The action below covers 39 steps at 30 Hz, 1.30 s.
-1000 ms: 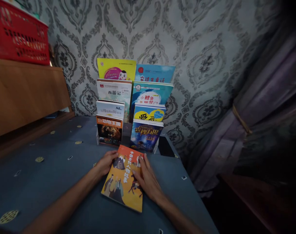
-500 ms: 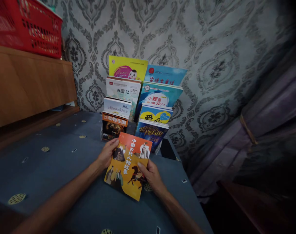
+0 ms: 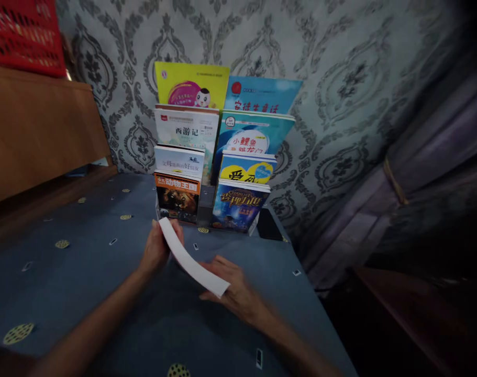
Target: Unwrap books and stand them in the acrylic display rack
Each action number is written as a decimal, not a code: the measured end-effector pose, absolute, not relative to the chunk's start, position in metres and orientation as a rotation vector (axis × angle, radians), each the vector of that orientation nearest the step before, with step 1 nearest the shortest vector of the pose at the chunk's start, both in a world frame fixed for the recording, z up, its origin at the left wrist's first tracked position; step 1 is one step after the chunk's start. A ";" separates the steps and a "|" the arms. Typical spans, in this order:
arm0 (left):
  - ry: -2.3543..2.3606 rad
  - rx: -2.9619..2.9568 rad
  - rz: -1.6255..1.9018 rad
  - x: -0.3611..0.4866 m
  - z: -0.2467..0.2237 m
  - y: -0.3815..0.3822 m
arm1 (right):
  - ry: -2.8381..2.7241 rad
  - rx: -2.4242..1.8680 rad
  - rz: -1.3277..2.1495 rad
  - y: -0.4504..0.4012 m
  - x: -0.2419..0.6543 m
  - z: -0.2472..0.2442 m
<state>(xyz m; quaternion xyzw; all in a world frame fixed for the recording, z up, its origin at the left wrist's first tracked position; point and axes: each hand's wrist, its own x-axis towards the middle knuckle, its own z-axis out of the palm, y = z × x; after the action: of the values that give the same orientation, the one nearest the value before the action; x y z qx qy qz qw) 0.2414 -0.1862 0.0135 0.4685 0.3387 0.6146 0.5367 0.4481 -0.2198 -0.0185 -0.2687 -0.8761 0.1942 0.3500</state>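
Observation:
Between my hands is a paperback book, turned so that its white page edge faces up at me; the block of pages bends in a curve and its covers are hidden. My left hand grips the upper left end. At the lower right end my right hand holds it, fingers on the far side and thumb on the near side. Just beyond stands a tiered rack of books in two columns. Nearest in it are an orange animal book with a lion and a dark blue book.
Behind those rise a yellow book and a light blue book. A dark flat object lies right of the rack. A wooden cabinet with a red basket stands left; a tied curtain hangs right.
The book has been tipped from showing its orange and yellow front cover to showing its page edge, and it now bends. My view has shifted slightly.

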 end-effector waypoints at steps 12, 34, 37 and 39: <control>1.161 1.537 1.419 0.196 0.001 -0.198 | -2.034 -0.973 0.753 -0.235 0.459 -0.003; 1.173 1.652 1.499 0.187 0.005 -0.175 | -2.013 -0.881 0.770 -0.189 0.440 0.006; 1.218 1.780 1.559 0.187 0.020 -0.162 | -2.038 -0.872 0.689 -0.175 0.438 0.024; 1.255 1.904 1.641 0.185 0.037 -0.152 | -2.060 -0.858 0.603 -0.163 0.437 0.042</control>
<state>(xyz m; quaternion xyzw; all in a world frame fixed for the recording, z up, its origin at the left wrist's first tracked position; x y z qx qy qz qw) 0.1854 -0.1518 0.0375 0.6683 0.4406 0.5761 0.1654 0.4367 -0.1627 0.0418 -0.3395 -0.8156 0.2388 0.4031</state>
